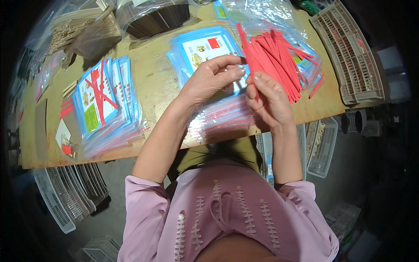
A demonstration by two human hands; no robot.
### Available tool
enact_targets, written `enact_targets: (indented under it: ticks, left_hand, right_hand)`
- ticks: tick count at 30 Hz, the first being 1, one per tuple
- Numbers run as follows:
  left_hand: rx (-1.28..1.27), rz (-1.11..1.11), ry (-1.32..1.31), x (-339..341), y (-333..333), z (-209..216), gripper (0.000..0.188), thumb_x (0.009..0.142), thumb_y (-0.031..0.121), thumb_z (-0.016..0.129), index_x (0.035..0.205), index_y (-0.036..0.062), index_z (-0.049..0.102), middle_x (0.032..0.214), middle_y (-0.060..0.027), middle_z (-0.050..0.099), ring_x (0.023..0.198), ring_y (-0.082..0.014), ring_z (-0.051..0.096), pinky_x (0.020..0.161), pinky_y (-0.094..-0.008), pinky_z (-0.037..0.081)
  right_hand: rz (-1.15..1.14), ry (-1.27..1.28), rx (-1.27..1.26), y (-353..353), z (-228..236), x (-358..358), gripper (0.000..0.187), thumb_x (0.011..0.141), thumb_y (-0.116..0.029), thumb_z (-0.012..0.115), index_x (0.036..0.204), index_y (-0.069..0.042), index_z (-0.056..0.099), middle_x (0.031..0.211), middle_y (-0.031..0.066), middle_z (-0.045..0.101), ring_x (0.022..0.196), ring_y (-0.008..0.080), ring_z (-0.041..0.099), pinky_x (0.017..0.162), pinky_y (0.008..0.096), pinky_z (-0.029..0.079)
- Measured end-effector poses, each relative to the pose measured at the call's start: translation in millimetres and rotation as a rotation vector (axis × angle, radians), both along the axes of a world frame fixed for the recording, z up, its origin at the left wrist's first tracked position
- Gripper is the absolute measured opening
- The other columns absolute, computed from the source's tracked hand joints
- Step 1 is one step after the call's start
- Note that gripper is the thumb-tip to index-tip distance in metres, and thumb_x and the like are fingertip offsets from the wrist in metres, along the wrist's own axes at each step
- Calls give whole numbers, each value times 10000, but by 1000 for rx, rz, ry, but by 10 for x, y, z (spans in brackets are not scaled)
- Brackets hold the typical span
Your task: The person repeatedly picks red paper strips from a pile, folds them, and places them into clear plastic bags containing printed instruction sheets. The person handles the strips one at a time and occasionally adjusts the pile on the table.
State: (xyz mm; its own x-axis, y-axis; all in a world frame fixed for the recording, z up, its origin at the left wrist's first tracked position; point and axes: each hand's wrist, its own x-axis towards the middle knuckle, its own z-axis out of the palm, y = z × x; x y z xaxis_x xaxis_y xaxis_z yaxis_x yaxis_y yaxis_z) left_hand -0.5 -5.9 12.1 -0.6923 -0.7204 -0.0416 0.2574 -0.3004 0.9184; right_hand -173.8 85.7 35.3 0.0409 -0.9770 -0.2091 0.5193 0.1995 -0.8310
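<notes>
Head view: your right hand pinches a red strip between thumb and fingers, holding it roughly upright over the table (one strip or several, it is not possible to tell). Your left hand is just beside it, thumb and index finger drawn nearly together; whether they grip anything cannot be told. Under your hands lies the middle stack of blue-edged printed cards in clear bags. Right of the held strip, a fanned pile of red strips rests on bagged cards. To your left, loose red strips cross another card stack.
</notes>
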Motion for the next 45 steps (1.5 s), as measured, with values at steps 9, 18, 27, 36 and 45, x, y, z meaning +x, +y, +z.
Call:
enact_targets:
  ticks: [9, 18, 27, 36, 45]
  left_hand:
    - [60, 19, -27, -10, 0, -44, 188, 898, 170, 712, 1005, 15, 709, 834, -15, 679, 719, -49, 572, 642, -192, 448]
    - [-3, 60, -83, -42, -19, -116, 163, 879, 180, 739, 867, 21, 704, 784, -21, 675, 694, -59, 585, 617, -200, 459]
    - [43, 51, -94, -56, -4, -104, 173, 885, 152, 728, 961, -4, 721, 825, -47, 691, 725, -76, 613, 651, -203, 488]
    - [71, 29, -76, -50, -2, -101, 193, 889, 149, 721, 1000, -9, 718, 831, -51, 693, 725, -81, 626, 658, -200, 503]
    - [-1, 97, -144, -50, -16, -119, 175, 947, 196, 641, 923, 29, 687, 803, -25, 674, 715, -69, 603, 638, -186, 463]
  right_hand:
    - [-47, 290, -94, 14, -202, 229, 157, 989, -160, 572, 1007, -6, 595, 723, 46, 628, 585, 103, 599, 524, 202, 478]
    - [-114, 290, -71, 17, -267, 239, 192, 986, -157, 582, 1052, 20, 619, 846, 126, 700, 591, 117, 648, 507, 208, 508]
    - [-80, 84, -43, 13, -362, 191, 234, 1012, -178, 526, 1041, 35, 619, 818, 127, 691, 530, 91, 599, 400, 174, 381]
    - [-68, -18, -2, 15, -392, 174, 302, 1028, -220, 486, 1026, 47, 628, 775, 112, 658, 458, 75, 480, 378, 184, 302]
    - [-129, -116, 16, 43, -382, 173, 296, 1024, -226, 498, 1050, 43, 618, 781, 112, 660, 477, 87, 500, 388, 191, 322]
